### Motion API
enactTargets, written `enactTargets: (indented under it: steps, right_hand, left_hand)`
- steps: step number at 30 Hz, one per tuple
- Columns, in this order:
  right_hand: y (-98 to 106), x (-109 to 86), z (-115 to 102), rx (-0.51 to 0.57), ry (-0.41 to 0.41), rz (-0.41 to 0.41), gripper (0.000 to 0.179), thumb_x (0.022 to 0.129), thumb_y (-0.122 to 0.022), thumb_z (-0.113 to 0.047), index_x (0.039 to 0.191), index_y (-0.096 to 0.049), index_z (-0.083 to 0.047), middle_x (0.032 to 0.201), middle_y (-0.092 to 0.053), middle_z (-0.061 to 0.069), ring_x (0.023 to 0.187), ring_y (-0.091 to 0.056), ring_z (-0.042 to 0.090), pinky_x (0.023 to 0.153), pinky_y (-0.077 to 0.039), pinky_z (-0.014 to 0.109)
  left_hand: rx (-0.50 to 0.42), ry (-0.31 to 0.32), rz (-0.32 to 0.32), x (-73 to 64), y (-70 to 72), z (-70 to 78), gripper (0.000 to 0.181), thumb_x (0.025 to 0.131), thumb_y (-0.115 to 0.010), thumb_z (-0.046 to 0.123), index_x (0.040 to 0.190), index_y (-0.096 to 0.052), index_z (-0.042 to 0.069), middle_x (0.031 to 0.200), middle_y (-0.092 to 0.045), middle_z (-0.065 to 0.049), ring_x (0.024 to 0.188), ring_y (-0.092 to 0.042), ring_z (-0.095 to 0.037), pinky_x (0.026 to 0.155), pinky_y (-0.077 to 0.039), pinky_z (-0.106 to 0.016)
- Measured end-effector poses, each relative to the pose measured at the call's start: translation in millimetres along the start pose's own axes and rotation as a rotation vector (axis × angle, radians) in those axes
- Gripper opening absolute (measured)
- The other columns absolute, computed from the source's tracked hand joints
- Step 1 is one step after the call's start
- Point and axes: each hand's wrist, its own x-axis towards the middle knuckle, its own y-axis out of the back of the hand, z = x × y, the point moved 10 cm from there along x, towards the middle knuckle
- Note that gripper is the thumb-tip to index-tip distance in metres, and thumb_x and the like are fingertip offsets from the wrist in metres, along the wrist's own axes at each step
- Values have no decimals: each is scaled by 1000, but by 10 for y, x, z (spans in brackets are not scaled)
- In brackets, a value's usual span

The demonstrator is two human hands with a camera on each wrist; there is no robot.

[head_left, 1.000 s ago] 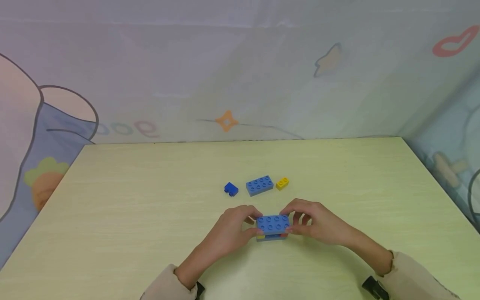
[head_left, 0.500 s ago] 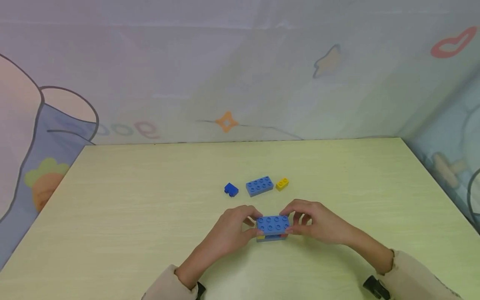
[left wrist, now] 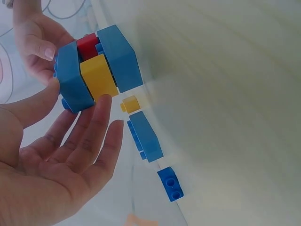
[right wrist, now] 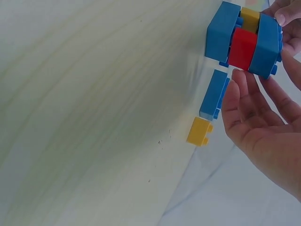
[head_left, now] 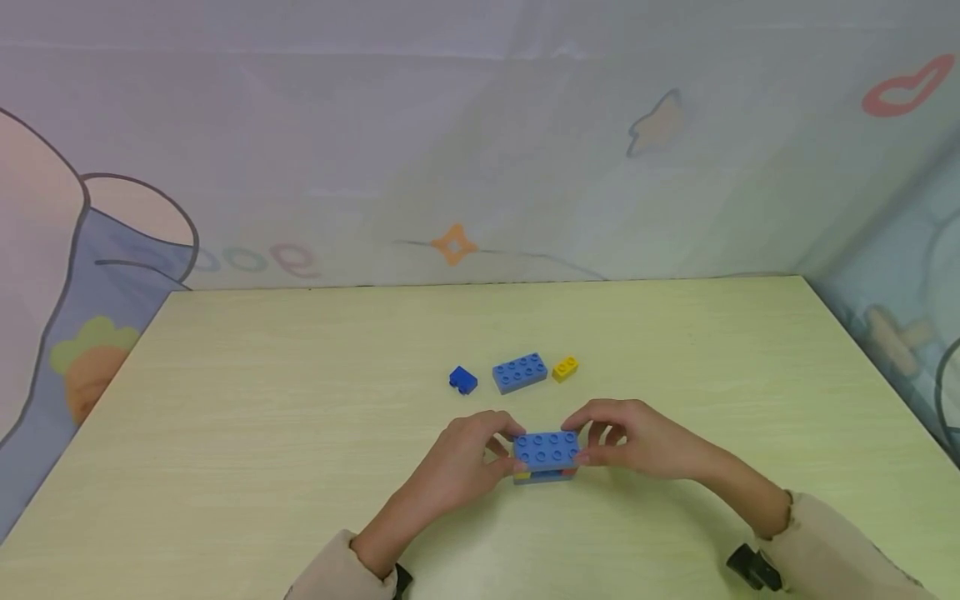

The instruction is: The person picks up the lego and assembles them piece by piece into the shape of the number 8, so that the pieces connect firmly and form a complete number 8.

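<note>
Near the front of the table stands a small stack. A light blue eight-stud brick (head_left: 547,450) lies on top, above a yellow brick (left wrist: 99,76) at the left and a red brick (right wrist: 242,49) at the right. Under those two is another blue brick (right wrist: 222,34), with a gap between the yellow and red bricks. My left hand (head_left: 476,460) pinches the left end of the top blue brick between thumb and forefinger. At its right end, the thumb and forefinger of my right hand (head_left: 641,439) pinch the same brick. The other fingers are bent loosely below.
Behind the stack lie three loose bricks: a small dark blue brick (head_left: 463,380) on its side, a light blue eight-stud brick (head_left: 520,373), and a small yellow brick (head_left: 565,369). A printed cloth (head_left: 480,150) hangs behind the table (head_left: 262,417).
Both hands stay at the stack. My right hand and wrist have shifted very slightly up and to the right. The stack and the loose bricks look unchanged.
</note>
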Motion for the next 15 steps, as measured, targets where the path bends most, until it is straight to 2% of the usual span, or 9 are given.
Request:
enactTargets:
  steps: [8, 15]
  right_hand:
    - [67, 2, 72, 22, -61, 10, 24, 89, -58, -7, 111, -59, 3, 106, -61, 11, 84, -57, 14, 71, -49, 27]
    - [185, 22, 188, -6, -88, 80, 26, 88, -61, -10, 110, -59, 3, 107, -60, 16, 84, -57, 15, 69, -50, 27]
  left_hand:
    - [6, -5, 6, -5, 3, 6, 24, 80, -69, 9, 103, -63, 3, 99, -63, -6, 81, -61, -16, 69, -49, -27]
    - [18, 17, -1, -1, -1, -6, 25, 81, -69, 10, 104, -63, 4, 99, -63, -4, 81, -61, -15, 69, -47, -25]
